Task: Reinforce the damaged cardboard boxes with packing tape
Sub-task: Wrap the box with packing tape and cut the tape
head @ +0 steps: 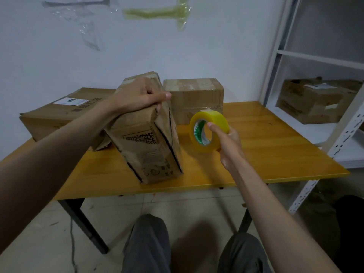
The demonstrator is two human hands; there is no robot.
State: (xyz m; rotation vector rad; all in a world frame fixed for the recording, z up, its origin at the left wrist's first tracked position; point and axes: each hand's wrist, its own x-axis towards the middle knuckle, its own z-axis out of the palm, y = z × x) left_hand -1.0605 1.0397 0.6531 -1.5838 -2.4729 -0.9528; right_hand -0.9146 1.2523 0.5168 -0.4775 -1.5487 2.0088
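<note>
My left hand [137, 97] clamps its fingers over the top of the torn box [146, 133], tilting it on the tabletop [266, 138] to expose its split edge, while my right hand [229, 140] grips the tape roll [208, 131] just beside it, ready to apply.

Arms: 2, bare to past the elbows, no sleeves visible.
Hands: left hand [137, 96], right hand [229, 143], ungloved.
Legs: dark grey trousers [146, 245].
</note>
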